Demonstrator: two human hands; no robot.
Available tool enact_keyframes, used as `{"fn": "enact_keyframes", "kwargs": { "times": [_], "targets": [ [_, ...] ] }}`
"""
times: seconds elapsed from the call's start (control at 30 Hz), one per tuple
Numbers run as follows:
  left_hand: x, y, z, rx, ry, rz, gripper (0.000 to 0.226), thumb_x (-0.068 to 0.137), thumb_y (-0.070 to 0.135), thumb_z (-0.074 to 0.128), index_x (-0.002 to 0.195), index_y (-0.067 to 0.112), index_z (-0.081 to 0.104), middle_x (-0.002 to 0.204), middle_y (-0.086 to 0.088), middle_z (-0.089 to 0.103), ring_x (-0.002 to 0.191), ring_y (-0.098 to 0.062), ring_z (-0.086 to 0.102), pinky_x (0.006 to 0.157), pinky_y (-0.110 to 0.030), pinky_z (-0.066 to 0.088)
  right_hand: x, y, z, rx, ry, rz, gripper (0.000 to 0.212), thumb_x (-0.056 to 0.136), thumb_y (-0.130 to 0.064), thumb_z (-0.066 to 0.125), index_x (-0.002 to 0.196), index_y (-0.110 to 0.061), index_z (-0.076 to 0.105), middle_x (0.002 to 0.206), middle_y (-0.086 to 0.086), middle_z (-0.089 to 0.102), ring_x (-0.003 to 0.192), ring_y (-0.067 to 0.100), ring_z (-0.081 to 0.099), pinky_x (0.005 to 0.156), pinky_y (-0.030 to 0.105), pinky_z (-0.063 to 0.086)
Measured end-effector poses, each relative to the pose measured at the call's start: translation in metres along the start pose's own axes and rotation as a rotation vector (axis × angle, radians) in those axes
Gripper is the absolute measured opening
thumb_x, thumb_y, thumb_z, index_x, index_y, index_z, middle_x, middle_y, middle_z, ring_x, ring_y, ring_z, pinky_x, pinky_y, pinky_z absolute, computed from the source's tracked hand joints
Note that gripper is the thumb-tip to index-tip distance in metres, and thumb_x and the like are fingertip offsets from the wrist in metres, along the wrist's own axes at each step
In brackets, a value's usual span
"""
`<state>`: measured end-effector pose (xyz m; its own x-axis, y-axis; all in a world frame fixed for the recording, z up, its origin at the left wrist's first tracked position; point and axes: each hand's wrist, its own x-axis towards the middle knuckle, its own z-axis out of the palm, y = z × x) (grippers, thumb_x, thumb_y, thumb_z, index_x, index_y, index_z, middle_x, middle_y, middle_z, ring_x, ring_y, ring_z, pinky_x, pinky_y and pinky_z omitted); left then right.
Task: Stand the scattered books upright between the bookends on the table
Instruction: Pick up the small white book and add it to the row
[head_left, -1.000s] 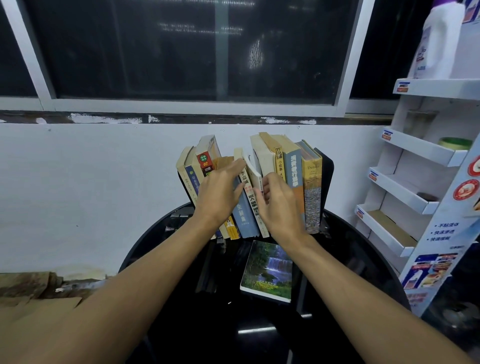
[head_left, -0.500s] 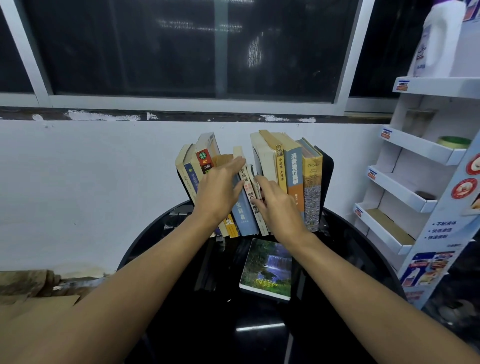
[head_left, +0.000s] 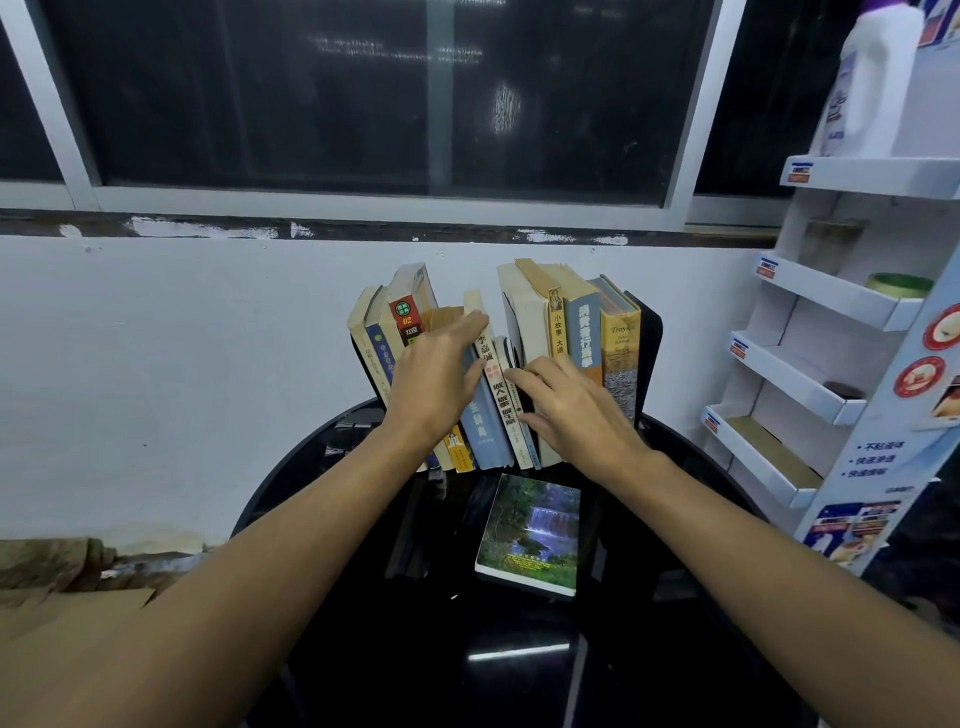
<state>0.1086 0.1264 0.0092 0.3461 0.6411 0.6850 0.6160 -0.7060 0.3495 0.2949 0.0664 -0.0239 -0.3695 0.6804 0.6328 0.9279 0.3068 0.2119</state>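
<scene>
Presently, left hand (head_left: 431, 384): fingers straight and close together, laid flat against the spines of the leaning books; nothing gripped.
Left fingertips (head_left: 475, 325): reach the cream-spined book (head_left: 488, 364), near its upper part.
Right hand (head_left: 571, 410): fingers spread and only slightly bent, resting on the spines at the gap in the middle of the row; no grip seen.
Right fingertips (head_left: 514, 375): touch a thin dark-spined book (head_left: 506, 358) just right of the cream-spined one.
Row of books, left group (head_left: 395, 332): centre of frame, tilted to the left, bases on the table.
Row of books, right group (head_left: 582, 332): upright, packed together.
Black bookend (head_left: 649, 353): upright, against the yellow book (head_left: 621, 353) at the right end of the row.
Waterfall-cover book (head_left: 530, 535): lying flat, cover up, lower centre, in front of the row and apart from it, between the forearms.
Round black table (head_left: 363, 649): glossy, against the white wall.
White display shelf (head_left: 831, 312): right edge of frame.
</scene>
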Motion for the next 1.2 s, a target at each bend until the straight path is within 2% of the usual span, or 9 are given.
{"fn": "enact_keyframes", "kwargs": {
  "times": [0.1, 0.3, 0.47, 0.67, 0.77, 0.9, 1.03, 1.2],
  "targets": [
    [0.0, -0.001, 0.001, -0.004, -0.005, 0.004, 0.054, 0.091, 0.017, 0.073, 0.142, 0.018, 0.056, 0.144, 0.001, 0.059, 0.126, -0.022, 0.061, 0.1, -0.044, 0.054, 0.004, 0.002, 0.003, -0.015, 0.001, 0.012, 0.062, 0.077, -0.017, 0.085, 0.133, -0.01, 0.058, 0.114, 0.006, 0.061, 0.099, 0.026, 0.055, 0.077, 0.041, 0.053],
    [0.0, -0.002, 0.001, 0.002, 0.001, 0.011, 0.052, 0.091, 0.016, 0.073, 0.14, 0.019, 0.057, 0.141, 0.002, 0.061, 0.123, -0.023, 0.062, 0.097, -0.044, 0.055, 0.01, 0.004, 0.007, -0.025, 0.0, 0.027, 0.064, 0.076, -0.018, 0.086, 0.133, -0.011, 0.059, 0.114, 0.005, 0.06, 0.098, 0.026, 0.052, 0.075, 0.042, 0.051],
    [-0.002, 0.001, -0.001, -0.01, 0.008, 0.012, 0.038, 0.09, 0.012, 0.073, 0.126, 0.009, 0.062, 0.123, -0.008, 0.07, 0.11, -0.031, 0.066, 0.089, -0.049, 0.056, 0.011, 0.006, 0.01, -0.043, 0.003, 0.035, 0.065, 0.074, -0.021, 0.088, 0.132, -0.011, 0.06, 0.111, 0.004, 0.059, 0.095, 0.026, 0.05, 0.071, 0.04, 0.048],
    [-0.003, 0.003, -0.002, -0.012, -0.002, 0.004, 0.035, 0.09, 0.013, 0.073, 0.123, 0.009, 0.061, 0.12, -0.009, 0.069, 0.107, -0.032, 0.065, 0.087, -0.05, 0.056, 0.012, 0.006, 0.009, -0.055, -0.036, 0.041, 0.066, 0.074, -0.021, 0.088, 0.133, -0.011, 0.06, 0.112, 0.004, 0.059, 0.096, 0.026, 0.051, 0.072, 0.041, 0.048],
    [-0.004, 0.003, -0.003, -0.046, -0.013, 0.02, 0.042, 0.09, 0.013, 0.073, 0.131, 0.011, 0.061, 0.129, -0.006, 0.067, 0.117, -0.028, 0.063, 0.096, -0.047, 0.054, 0.012, 0.006, 0.006, -0.073, -0.079, 0.039, 0.068, 0.078, -0.023, 0.085, 0.137, -0.013, 0.054, 0.117, 0.004, 0.056, 0.101, 0.025, 0.051, 0.077, 0.039, 0.046],
    [-0.006, 0.0, -0.001, -0.092, -0.048, 0.03, 0.057, 0.094, 0.024, 0.071, 0.146, 0.015, 0.05, 0.148, -0.001, 0.054, 0.137, -0.017, 0.049, 0.114, -0.037, 0.042, 0.005, 0.004, -0.002, -0.001, -0.127, 0.039, 0.063, 0.089, -0.025, 0.073, 0.144, -0.014, 0.045, 0.125, 0.004, 0.052, 0.111, 0.022, 0.051, 0.085, 0.037, 0.046],
    [-0.018, -0.002, -0.002, -0.095, -0.021, 0.078, 0.052, 0.096, 0.029, 0.067, 0.145, 0.017, 0.053, 0.145, 0.002, 0.053, 0.136, -0.014, 0.046, 0.114, -0.036, 0.04, -0.009, 0.005, -0.014, 0.111, -0.141, 0.088, 0.052, 0.096, -0.033, 0.065, 0.142, -0.016, 0.048, 0.125, 0.0, 0.051, 0.113, 0.016, 0.052, 0.094, 0.034, 0.047],
    [-0.044, -0.004, -0.003, -0.098, -0.06, 0.121, 0.047, 0.093, 0.032, 0.069, 0.138, 0.02, 0.06, 0.133, 0.008, 0.054, 0.128, -0.01, 0.047, 0.112, -0.029, 0.039, -0.032, 0.005, -0.029, 0.178, -0.166, 0.169, 0.046, 0.096, -0.04, 0.063, 0.134, -0.016, 0.054, 0.122, -0.004, 0.052, 0.111, 0.012, 0.053, 0.095, 0.034, 0.047]
  ]
}}
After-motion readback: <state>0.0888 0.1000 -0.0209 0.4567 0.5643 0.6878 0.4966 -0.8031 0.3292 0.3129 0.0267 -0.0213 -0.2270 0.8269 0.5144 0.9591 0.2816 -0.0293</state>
